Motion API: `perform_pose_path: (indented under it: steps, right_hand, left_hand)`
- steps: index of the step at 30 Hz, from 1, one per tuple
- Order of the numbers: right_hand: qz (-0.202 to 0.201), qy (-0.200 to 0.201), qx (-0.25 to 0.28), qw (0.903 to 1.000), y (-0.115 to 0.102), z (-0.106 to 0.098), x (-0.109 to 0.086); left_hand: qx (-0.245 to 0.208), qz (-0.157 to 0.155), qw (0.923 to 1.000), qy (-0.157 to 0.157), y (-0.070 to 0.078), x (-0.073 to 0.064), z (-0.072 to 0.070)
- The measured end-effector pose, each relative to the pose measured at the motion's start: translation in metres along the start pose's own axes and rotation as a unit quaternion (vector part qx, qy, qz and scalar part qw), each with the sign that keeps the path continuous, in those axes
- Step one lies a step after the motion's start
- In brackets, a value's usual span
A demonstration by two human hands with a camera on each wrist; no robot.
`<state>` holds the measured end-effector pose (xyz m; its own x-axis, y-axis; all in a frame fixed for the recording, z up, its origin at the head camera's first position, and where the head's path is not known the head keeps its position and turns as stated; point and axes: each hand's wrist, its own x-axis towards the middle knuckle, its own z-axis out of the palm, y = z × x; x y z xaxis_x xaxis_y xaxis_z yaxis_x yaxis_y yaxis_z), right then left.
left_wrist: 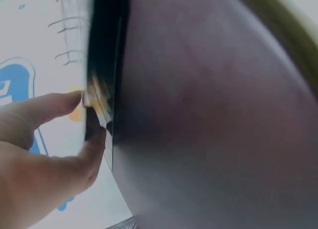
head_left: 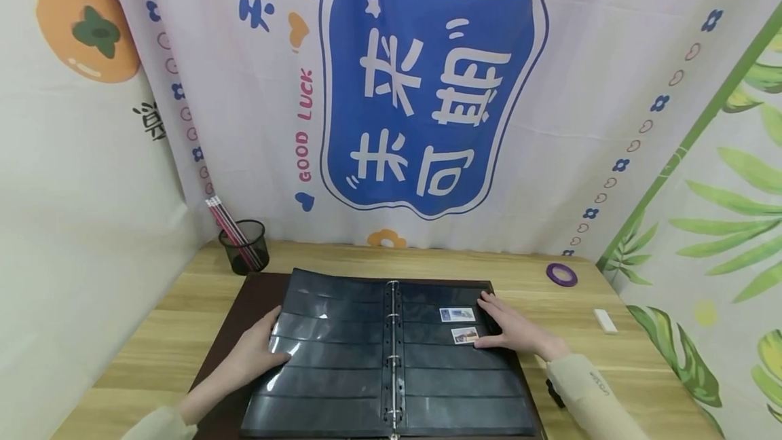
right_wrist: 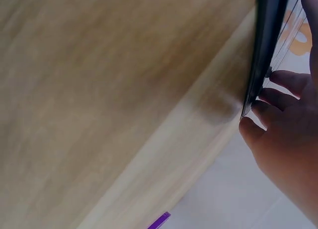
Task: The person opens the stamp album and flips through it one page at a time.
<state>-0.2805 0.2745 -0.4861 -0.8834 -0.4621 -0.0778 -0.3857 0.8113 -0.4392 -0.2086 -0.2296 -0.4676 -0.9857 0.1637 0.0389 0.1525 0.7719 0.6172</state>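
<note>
A ring-bound stamp album (head_left: pixel 227 345) lies open on the table, with black pocket pages on both sides of its metal rings (head_left: pixel 394 361). My left hand (head_left: pixel 253 352) pinches the outer edge of the left page (head_left: pixel 332 331), thumb on top; the left wrist view shows thumb and fingers (left_wrist: pixel 92 159) meeting at that edge. The page's far left corner is raised off the cover. On the right page (head_left: pixel 464 386), two stamps sit in separate strips, an upper stamp (head_left: pixel 457 315) and a lower stamp (head_left: pixel 465 335). My right hand (head_left: pixel 513 324) rests spread on that page's outer edge, thumb beside the lower stamp.
At the back left stands a black mesh cup (head_left: pixel 252 250) with several pencils (head_left: pixel 232 228). A purple tape roll (head_left: pixel 561 275) and a white block (head_left: pixel 605 321) lie on the right of the wooden table (head_left: pixel 586 358). A small black object (head_left: pixel 554 394) is partly under the right sleeve.
</note>
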Motion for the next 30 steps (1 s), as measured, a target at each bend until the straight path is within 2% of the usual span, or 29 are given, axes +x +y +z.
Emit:
perform_pose_path:
  steps: [3, 9, 16, 18, 24, 30]
  right_hand:
    - [-0.008, 0.003, -0.001, 1.0, 0.001, 0.0, 0.001]
    - [-0.019, 0.015, -0.012, 0.9996, 0.005, 0.001, 0.003]
    - [-0.032, 0.041, -0.032, 0.9981, 0.009, -0.002, 0.009]
    - [-0.033, 0.037, -0.033, 0.9982, 0.011, -0.003, 0.01]
    - [-0.03, 0.009, -0.036, 0.9989, 0.016, -0.004, 0.014]
    - [-0.018, -0.012, -0.028, 0.9994, 0.016, -0.007, 0.019]
  left_hand:
    - [0.033, 0.025, 0.9991, 0.011, -0.003, 0.0, 0.006]
    - [0.066, 0.028, 0.9974, -0.006, -0.009, -0.003, 0.013]
    - [0.057, 0.043, 0.9967, -0.04, -0.01, -0.005, 0.014]
    - [0.061, 0.051, 0.9959, -0.044, -0.012, -0.006, 0.015]
    - [0.113, 0.095, 0.989, -0.012, -0.025, -0.01, 0.027]
    - [0.157, 0.109, 0.9815, -0.017, -0.02, -0.013, 0.023]
